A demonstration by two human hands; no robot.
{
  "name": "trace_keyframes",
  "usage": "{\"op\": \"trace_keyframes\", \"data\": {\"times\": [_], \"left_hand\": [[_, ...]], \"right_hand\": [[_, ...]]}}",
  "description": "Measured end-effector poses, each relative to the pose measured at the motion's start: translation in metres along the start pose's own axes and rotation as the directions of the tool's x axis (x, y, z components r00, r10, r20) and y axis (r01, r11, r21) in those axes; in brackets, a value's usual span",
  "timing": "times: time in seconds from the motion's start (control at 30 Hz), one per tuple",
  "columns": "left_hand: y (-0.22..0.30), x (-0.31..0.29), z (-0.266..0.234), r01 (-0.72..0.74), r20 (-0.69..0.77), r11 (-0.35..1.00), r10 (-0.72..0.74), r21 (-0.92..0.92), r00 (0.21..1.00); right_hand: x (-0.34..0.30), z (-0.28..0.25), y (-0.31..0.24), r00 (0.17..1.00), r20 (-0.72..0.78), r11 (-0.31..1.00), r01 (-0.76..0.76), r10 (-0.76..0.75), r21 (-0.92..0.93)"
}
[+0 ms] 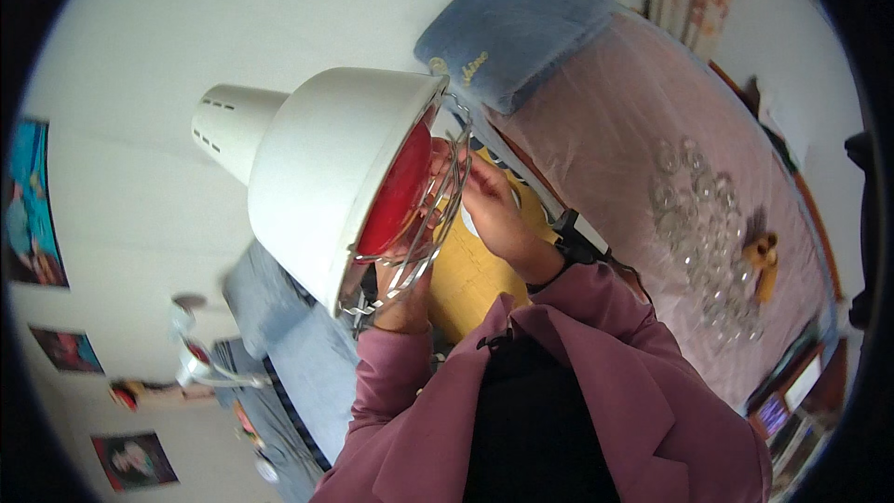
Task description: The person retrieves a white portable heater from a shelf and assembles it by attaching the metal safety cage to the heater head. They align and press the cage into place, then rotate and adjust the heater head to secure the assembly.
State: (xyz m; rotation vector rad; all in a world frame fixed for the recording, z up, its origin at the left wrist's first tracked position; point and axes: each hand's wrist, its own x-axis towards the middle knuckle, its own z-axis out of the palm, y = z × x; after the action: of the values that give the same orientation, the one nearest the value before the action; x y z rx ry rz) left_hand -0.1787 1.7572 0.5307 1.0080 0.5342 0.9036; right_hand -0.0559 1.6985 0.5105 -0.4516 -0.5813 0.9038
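Note:
A large white heat lamp [317,168] with a bell-shaped shade fills the middle of the view, its mouth turned toward me. Inside sits a red bulb [396,191], and a bent metal wire guard [438,228] stands across the opening. My right hand [494,210] is at the upper part of the guard, fingers curled in at its wires near the bulb. Lower down, my left hand [402,293] is closed at the guard, partly hidden behind the wires and the shade's rim. Whether any fingertips touch the bulb cannot be made out.
To the right stands a bed [596,130] under a thin pinkish cover, with a blue pillow [521,28], several clear glass cups [698,214] and a small brown item [764,261]. Beyond my hands is a yellow surface [475,270]. At left, another lamp [194,363] stands near a blue-covered bed [321,382].

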Motion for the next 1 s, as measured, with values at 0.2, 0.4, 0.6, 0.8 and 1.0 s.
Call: {"op": "trace_keyframes", "data": {"times": [0.2, 0.4, 0.6, 0.8, 1.0], "left_hand": [[-0.001, 0.025, -0.01, 0.1, 0.228, 0.995, -0.103, 0.022, 0.968], [0.025, 0.016, -0.063, -0.114, 0.347, 0.842, -0.091, 0.527, 0.933], [0.099, 0.05, -0.082, -0.691, 0.366, 0.422, 0.623, 0.587, 0.691], [0.2, 0.058, 0.011, -0.946, 0.956, -0.266, 0.271, 0.186, 0.111], [0.223, 0.058, 0.099, -0.991, 0.949, -0.044, -0.293, -0.13, -0.112]], "right_hand": [[0.001, 0.027, 0.025, 0.945, -0.254, 0.977, 0.19, -0.208, -0.093], [0.012, 0.021, 0.035, 0.861, -0.29, 0.897, 0.342, -0.419, -0.281], [0.016, 0.012, 0.028, 0.851, -0.35, 0.889, 0.25, -0.391, -0.384], [0.014, 0.015, 0.03, 0.883, -0.343, 0.927, 0.22, -0.322, -0.305], [0.006, 0.016, 0.036, 0.856, -0.362, 0.913, 0.261, -0.369, -0.315]]}}
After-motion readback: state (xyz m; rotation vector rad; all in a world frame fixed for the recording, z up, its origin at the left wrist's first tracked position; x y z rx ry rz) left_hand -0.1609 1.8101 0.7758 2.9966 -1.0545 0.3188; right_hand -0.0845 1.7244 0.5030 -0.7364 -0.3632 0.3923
